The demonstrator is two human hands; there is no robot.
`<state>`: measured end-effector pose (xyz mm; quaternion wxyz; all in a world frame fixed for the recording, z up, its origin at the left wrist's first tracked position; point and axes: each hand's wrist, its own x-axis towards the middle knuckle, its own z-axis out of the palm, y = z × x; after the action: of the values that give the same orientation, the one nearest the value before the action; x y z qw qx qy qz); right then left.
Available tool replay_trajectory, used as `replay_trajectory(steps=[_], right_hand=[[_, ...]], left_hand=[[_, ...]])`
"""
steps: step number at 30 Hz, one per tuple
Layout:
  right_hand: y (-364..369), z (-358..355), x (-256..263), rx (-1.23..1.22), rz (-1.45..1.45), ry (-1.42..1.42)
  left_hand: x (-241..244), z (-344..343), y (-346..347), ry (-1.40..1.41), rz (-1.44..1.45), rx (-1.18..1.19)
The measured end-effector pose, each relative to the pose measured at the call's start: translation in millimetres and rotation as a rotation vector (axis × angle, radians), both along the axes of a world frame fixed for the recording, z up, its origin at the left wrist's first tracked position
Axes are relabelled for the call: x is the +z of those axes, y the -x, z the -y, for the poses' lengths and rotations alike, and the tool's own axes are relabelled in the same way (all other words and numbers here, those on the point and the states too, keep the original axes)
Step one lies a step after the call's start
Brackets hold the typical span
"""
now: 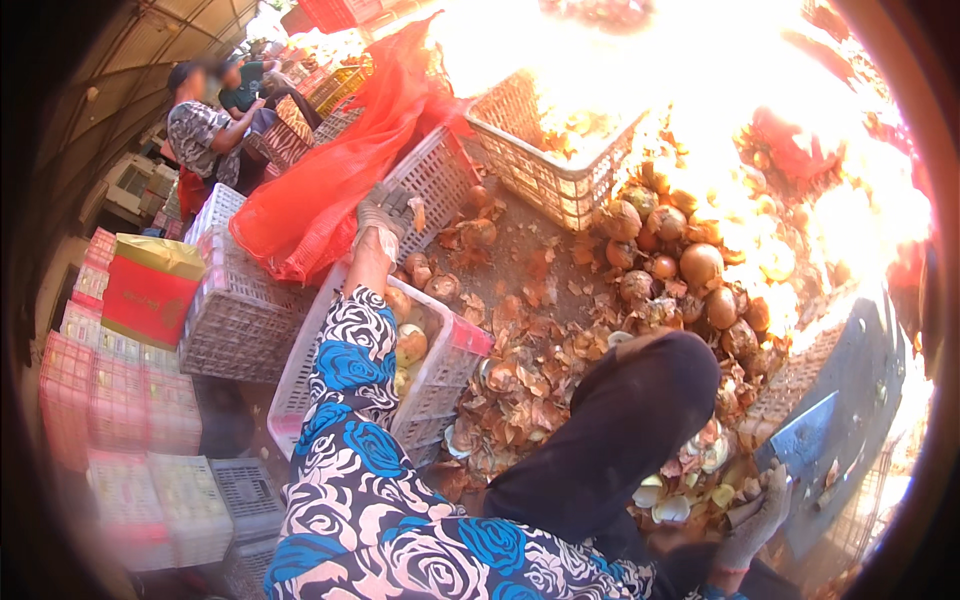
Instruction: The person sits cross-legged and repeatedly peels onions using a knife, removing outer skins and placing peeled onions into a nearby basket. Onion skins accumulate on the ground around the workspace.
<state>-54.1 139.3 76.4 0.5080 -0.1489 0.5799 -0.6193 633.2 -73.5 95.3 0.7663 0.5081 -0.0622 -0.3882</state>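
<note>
My left hand [384, 214] wears a grey glove and is stretched out over the far end of a plastic crate [442, 375]. Peeled and part-peeled onions [410, 345] lie in that crate, partly hidden by my sleeve. A small tan piece shows at the left fingertips; whether they grip it is unclear. Beside the hand drapes a red mesh sheet [330, 172]. Low on the right, my gloved right hand [761, 510] holds a broad-bladed knife [806, 429], its blade over a dark board [847, 457].
Unpeeled onions [701, 266] are heaped ahead on the right, with loose skins [525, 397] over the ground. Another crate [555, 165] stands beyond in glaring sunlight. Stacked crates [240, 307] and a red bag [146, 292] line the left. Two people [202, 135] sit farther back.
</note>
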Motion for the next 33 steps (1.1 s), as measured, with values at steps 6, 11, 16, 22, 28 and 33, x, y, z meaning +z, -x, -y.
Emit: replay_trajectory(steps=[6,11,16,22,28,33], right_hand=[[17.5,-6.4,0.3,-0.063,0.024,0.01],[15.2,-10.3,19.3,-0.128,-0.025,-0.05],[29.5,-27.5,23.5,-0.095,-0.077,-0.067],[32.5,-24.2,34.9,-0.119,-0.181,-0.134],[46.5,-4.9,33.3,-0.156,-0.167,-0.313],[50.0,-0.8,38.8,-0.154,-0.123,-0.359]], left_hand=[[-30.3,29.4,105.7,-0.291,0.342,-0.458],[12.4,98.2,251.7,-0.637,1.324,-0.985],[-25.1,178.1,380.3,-0.162,1.735,-1.431],[-128.7,206.4,470.6,-0.676,1.695,-1.608],[-250.0,189.5,504.0,-0.617,1.105,-0.979],[-251.7,184.1,514.4,-0.644,1.021,-0.578]])
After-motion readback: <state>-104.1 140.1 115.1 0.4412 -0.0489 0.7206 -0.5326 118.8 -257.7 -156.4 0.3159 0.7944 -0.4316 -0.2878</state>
